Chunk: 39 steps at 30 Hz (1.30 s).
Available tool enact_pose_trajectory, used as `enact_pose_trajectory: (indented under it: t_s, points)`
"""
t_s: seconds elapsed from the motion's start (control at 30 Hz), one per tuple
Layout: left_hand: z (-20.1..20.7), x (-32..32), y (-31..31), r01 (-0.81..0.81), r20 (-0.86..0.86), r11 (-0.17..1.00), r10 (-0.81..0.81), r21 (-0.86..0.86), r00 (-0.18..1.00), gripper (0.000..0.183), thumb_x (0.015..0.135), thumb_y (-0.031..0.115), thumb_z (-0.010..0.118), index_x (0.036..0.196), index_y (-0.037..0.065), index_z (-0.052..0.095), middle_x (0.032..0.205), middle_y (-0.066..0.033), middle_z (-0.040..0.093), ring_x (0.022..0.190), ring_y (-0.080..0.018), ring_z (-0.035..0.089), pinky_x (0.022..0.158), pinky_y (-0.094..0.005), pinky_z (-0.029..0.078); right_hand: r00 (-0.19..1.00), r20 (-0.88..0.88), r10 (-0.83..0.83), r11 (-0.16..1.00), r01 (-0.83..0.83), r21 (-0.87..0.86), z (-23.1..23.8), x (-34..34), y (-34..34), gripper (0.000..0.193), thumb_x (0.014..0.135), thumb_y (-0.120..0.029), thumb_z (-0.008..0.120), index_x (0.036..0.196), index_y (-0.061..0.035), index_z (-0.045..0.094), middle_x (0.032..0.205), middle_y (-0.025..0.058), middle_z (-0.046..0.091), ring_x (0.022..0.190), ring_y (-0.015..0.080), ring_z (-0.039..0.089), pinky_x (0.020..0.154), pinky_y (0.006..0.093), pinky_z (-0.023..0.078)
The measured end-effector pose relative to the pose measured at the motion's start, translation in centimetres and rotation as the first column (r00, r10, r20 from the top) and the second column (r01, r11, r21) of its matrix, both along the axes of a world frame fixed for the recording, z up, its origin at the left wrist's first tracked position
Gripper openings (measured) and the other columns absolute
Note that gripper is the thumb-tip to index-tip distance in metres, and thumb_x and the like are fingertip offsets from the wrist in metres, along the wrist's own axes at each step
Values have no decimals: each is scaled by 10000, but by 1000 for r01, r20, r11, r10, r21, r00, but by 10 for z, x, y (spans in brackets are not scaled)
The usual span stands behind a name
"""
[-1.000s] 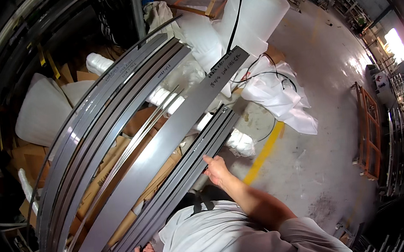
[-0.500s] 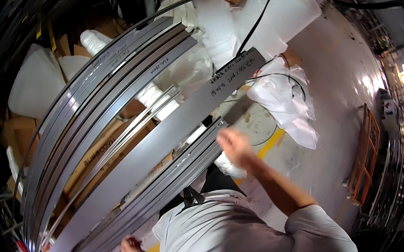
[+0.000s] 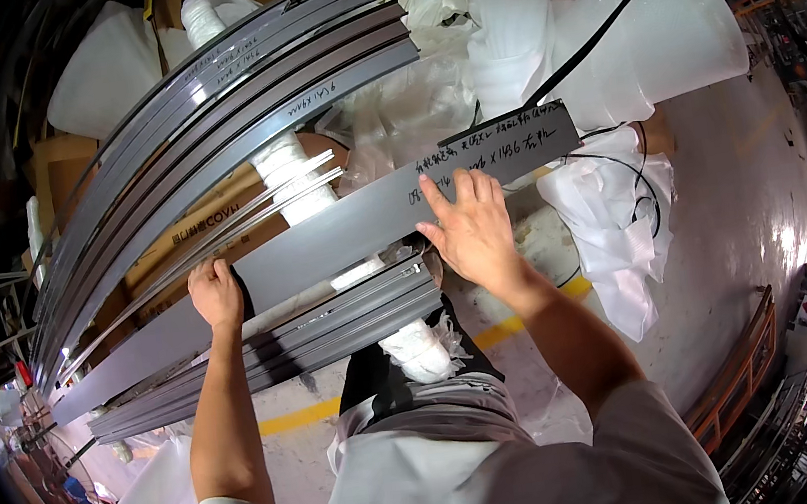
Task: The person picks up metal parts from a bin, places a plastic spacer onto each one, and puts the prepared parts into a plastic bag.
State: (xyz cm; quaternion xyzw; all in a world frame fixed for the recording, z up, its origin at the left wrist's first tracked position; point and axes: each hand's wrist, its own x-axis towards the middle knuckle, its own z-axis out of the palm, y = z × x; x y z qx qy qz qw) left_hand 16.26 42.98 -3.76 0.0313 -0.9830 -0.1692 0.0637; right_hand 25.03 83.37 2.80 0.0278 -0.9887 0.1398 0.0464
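A long, flat grey metal panel [image 3: 322, 244] with handwriting at its right end lies slantwise in front of me. My left hand [image 3: 216, 293] is closed on this panel left of its middle, fingers curled at its surface. My right hand [image 3: 474, 226] rests on the panel near the writing, its fingers spread and the thumb at the near edge. Closer to my body lies a bundle of ribbed grey metal profiles [image 3: 352, 321]. Beyond the panel, thin bright strips [image 3: 300, 184] cross a white wrapped support bar [image 3: 291, 170].
Several long grey and brown profiles [image 3: 339, 50] lie farther back over cardboard [image 3: 219, 224]. Large white foam rolls [image 3: 659, 34] stand at the back right, and white plastic sheeting [image 3: 606, 217] hangs below them. An orange frame [image 3: 741, 377] is on the floor at right.
My left hand has moved up from beside my body onto the panel. My right hand has moved from the near profiles to the panel's written end and spread its fingers. The view has shifted.
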Motion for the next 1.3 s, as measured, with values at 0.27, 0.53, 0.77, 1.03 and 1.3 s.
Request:
enact_pose_trajectory:
  t_s: [0.27,0.53,0.77,1.03,1.3]
  points:
    - [8,-1,27,-116,85,985,127,-125,988,364,960,289,472,831,20,680,934,-153,673,940,-382,591,875,-461,463,997,-82,-3,999,6,34,-9,1,32,528,833,-338,711,1296,-97,629,1172,189,527,1091,373,483,998,489,390]
    - [4,-1,22,-72,67,990,81,-122,994,379,972,306,446,820,9,627,917,-198,634,925,-417,573,834,-481,459,989,-122,-86,995,93,46,-20,2,62,525,829,-338,725,1295,-114,635,1233,225,512,1114,395,489,978,499,416]
    - [4,-2,20,-76,70,984,89,-164,994,370,975,303,446,830,20,635,922,-174,645,931,-405,573,846,-473,456,993,-107,-49,998,54,39,-14,-1,75,527,824,-282,750,1315,-137,627,1258,247,499,1125,413,491,965,500,427]
    - [0,-2,15,-65,85,983,80,-170,993,395,987,313,420,851,3,625,953,-202,640,942,-425,566,838,-492,448,985,-156,-70,996,77,42,-21,-3,98,509,817,-279,760,1296,-149,644,1245,239,506,1113,412,493,959,498,429]
    - [-5,-2,11,-56,66,983,69,-175,995,402,985,303,404,837,-13,603,926,-215,623,913,-432,561,810,-495,445,967,-192,-167,982,180,53,-25,-4,124,471,820,-313,743,1252,-137,674,1220,204,528,1097,383,504,968,485,426]
